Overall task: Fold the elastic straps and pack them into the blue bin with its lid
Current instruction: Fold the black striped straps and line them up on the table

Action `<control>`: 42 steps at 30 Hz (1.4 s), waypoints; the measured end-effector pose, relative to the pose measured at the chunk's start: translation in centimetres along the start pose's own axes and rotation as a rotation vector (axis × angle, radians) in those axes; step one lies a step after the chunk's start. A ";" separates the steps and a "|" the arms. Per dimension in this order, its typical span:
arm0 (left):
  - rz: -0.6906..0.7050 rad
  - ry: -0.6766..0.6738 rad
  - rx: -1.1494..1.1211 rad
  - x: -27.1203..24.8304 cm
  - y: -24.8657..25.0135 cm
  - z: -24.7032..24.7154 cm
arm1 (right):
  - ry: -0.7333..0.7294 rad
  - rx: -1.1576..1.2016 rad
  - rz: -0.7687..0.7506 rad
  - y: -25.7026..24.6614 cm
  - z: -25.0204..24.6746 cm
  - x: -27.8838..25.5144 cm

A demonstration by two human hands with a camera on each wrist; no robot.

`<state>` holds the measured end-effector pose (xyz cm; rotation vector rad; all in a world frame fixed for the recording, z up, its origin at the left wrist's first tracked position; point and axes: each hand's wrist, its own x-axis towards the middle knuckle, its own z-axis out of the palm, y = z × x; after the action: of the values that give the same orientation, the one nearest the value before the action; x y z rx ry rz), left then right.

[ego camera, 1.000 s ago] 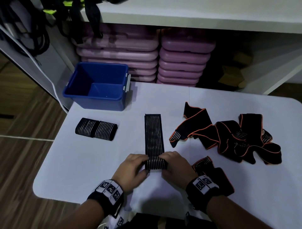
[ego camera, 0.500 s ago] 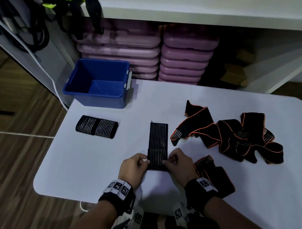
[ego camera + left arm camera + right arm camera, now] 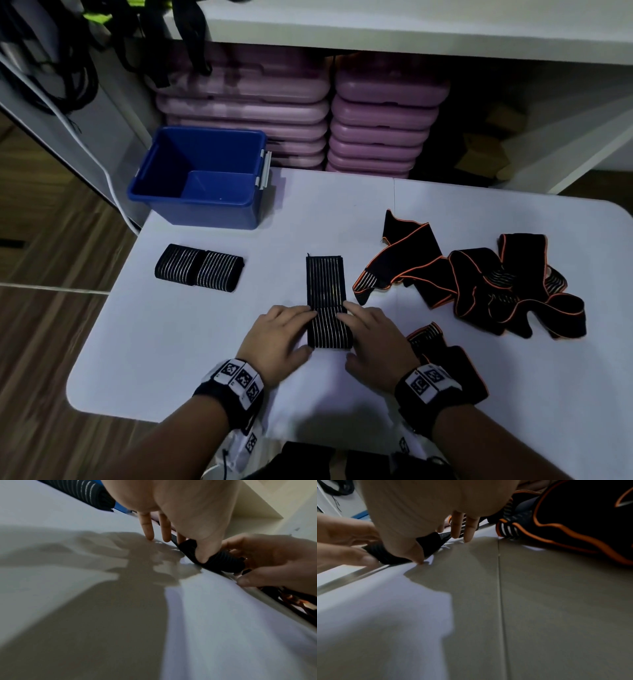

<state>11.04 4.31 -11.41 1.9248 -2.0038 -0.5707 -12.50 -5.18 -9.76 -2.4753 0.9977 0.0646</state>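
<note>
A black strap with white stripes point(image 3: 324, 284) lies lengthwise at the table's middle, its near end folded over point(image 3: 329, 329). My left hand point(image 3: 301, 329) and right hand point(image 3: 353, 329) flank that fold, fingers spread and fairly straight, pressing it flat. In the left wrist view the left thumb point(image 3: 203, 555) pushes into the rounded fold point(image 3: 223, 562). The right thumb point(image 3: 419, 558) touches the table at the fold's corner point(image 3: 431, 545). The blue bin point(image 3: 161, 192) stands open at the far left; no lid is in view. Two folded striped straps point(image 3: 200, 268) lie in front of the bin.
A tangled pile of black straps with orange edges point(image 3: 479, 284) covers the right of the white table point(image 3: 205, 342). Another such strap point(image 3: 445, 356) lies beside my right wrist. Stacked purple cases point(image 3: 380, 120) sit under a shelf behind the table.
The folded part at the strap's near end has grown longer and the flat stretch beyond it is shorter. Both hands now lie flatter along the fold's sides.
</note>
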 end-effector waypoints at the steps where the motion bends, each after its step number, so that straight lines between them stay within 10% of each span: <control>1: -0.019 0.024 -0.038 0.2 0.1 0.0 | 0.023 0.020 0.004 -0.2 -0.1 0.2; 13: -0.088 0.003 -0.265 -3.7 1.6 1.4 | 0.028 0.264 0.068 0.3 0.5 -2.5; 29: -0.519 0.130 -0.347 -0.1 3.2 0.6 | 0.070 0.348 0.423 -0.8 -0.3 0.1; 33: -0.330 0.206 -0.306 -1.0 3.1 0.6 | 0.217 0.303 0.199 -0.7 -0.7 -0.6; 36: -0.063 0.056 -0.051 -0.8 2.6 0.6 | 0.058 0.066 0.005 -0.1 -0.4 -0.8; 42: -0.080 0.047 -0.130 1.0 1.8 -0.4 | 0.087 0.128 0.062 -0.5 -0.8 0.6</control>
<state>9.65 3.33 -10.24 1.9288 -1.8219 -0.6527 -11.85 -5.61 -8.95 -2.3486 1.0800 -0.0852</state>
